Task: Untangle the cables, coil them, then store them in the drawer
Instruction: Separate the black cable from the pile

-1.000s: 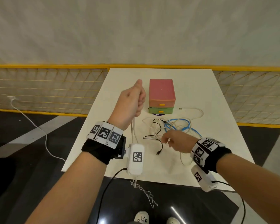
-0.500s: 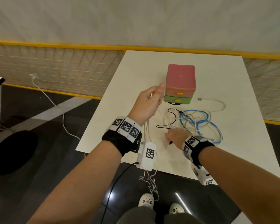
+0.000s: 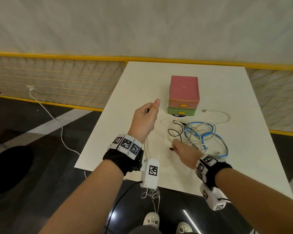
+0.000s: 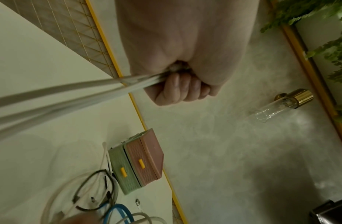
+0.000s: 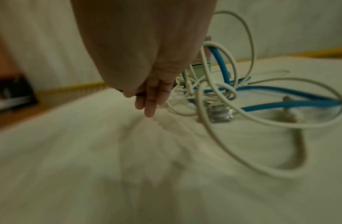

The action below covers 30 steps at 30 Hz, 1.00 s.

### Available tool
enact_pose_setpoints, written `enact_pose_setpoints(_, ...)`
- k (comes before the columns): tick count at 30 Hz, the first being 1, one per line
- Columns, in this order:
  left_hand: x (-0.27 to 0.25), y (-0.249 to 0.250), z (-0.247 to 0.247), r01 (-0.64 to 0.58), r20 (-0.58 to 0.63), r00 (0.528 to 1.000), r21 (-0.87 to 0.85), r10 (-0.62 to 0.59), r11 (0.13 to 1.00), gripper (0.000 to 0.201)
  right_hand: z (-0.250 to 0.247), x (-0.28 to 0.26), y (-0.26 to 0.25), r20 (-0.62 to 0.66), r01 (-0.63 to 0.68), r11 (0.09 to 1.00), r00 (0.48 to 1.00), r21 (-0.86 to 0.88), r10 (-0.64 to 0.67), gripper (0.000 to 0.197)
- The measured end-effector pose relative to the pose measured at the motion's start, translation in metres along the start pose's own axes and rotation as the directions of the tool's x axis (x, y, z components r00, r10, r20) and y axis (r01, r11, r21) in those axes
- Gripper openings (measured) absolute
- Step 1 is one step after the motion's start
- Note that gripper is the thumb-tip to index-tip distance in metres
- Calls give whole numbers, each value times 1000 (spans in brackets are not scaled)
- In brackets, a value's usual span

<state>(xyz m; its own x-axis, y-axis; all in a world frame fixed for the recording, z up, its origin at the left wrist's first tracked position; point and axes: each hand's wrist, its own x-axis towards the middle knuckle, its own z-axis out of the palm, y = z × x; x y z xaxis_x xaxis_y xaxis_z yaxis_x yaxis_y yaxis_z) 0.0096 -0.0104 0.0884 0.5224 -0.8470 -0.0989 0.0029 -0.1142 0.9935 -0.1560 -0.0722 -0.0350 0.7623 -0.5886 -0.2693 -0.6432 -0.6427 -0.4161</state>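
My left hand point(image 3: 147, 115) is raised left of the drawer box and grips a white cable point(image 3: 147, 149), fingers curled round it point(image 4: 181, 89). The cable's metal plug sticks out by the thumb, and its strands hang past my wrist over the table edge. The pink and green drawer box point(image 3: 183, 95) stands with both drawers closed. In front of it lies a tangle of a blue cable point(image 3: 208, 130), a black cable point(image 3: 170, 132) and cream cables. My right hand point(image 3: 174, 147) is low on the table at the tangle's near left. It pinches the black cable's plug end, its other fingers point(image 5: 149, 109) hanging straight.
The white table point(image 3: 142, 78) ends close in front of me, with dark floor below and my shoes showing. A yellow-railed mesh fence point(image 3: 57, 78) runs behind and beside it. Another white cable point(image 3: 49, 115) trails on the floor at left. A cream cable with a USB plug point(image 3: 223, 114) lies right of the box.
My left hand has dropped lower and the plug now shows by its thumb. My right hand has closed in on the black cable's plug. The head view has swung left.
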Motion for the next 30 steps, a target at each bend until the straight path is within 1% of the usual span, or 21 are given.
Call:
enact_pose_setpoints(1,1,-2,0,-9,-6,1000,21,9,1000,43,-8,0,-4,-83,-5,989,996,145,18,4)
enact_pose_setpoints(2,2,-4,0,-17,-6,1000,40,18,999,39,-17,0,-9,-152,14,952,988,305,34,3)
enact_pose_setpoints(3,3,-6,1,-28,1,1000,53,28,998,33,-29,-1,-16,-210,56,896,977,441,43,5)
enact_pose_setpoints(4,3,-6,3,-40,11,999,59,39,997,26,-41,-4,-25,-265,108,837,963,537,45,6)
enact_pose_setpoints(6,2,-4,9,-68,41,997,77,65,995,21,-65,-10,-40,-362,218,730,931,647,43,8)
enact_pose_setpoints(8,-1,3,19,-109,100,990,93,100,990,21,-82,-14,-49,-424,299,651,905,697,38,10)
enact_pose_setpoints(11,-6,17,33,-194,166,970,105,175,975,23,-95,-19,-57,-445,347,577,895,740,33,11)
enact_pose_setpoints(13,-3,23,36,-219,139,970,138,200,966,26,-99,-22,-59,-425,337,576,905,745,20,14)
enact_pose_setpoints(15,2,26,36,-216,69,976,172,207,961,32,-101,-25,-58,-405,317,629,914,709,-4,19)
enact_pose_setpoints(16,5,27,36,-212,50,977,155,207,965,34,-103,-26,-58,-409,318,656,912,685,-16,21)
enact_pose_setpoints(17,7,28,37,-212,54,977,127,207,969,36,-105,-26,-58,-420,325,669,907,668,-21,22)
enact_pose_setpoints(21,7,41,40,-249,105,964,47,243,967,37,-112,-24,-59,-449,361,654,893,665,-36,26)
enact_pose_setpoints(23,8,53,36,-293,65,954,17,292,956,37,-111,-24,-56,-419,351,679,905,645,-69,25)
enact_pose_setpoints(25,11,69,30,-332,-23,943,-69,331,941,37,-105,-24,-47,-389,324,703,918,633,-74,26)
enact_pose_setpoints(27,14,84,21,-388,-87,922,-190,378,902,39,-101,-22,-34,-376,301,697,925,651,-48,28)
enact_pose_setpoints(28,14,92,17,-407,-109,913,-255,392,877,41,-100,-20,-28,-365,285,698,930,657,-36,28)
enact_pose_setpoints(30,10,106,10,-382,-108,923,-392,370,837,41,-102,-16,-18,-329,243,721,944,649,-21,29)
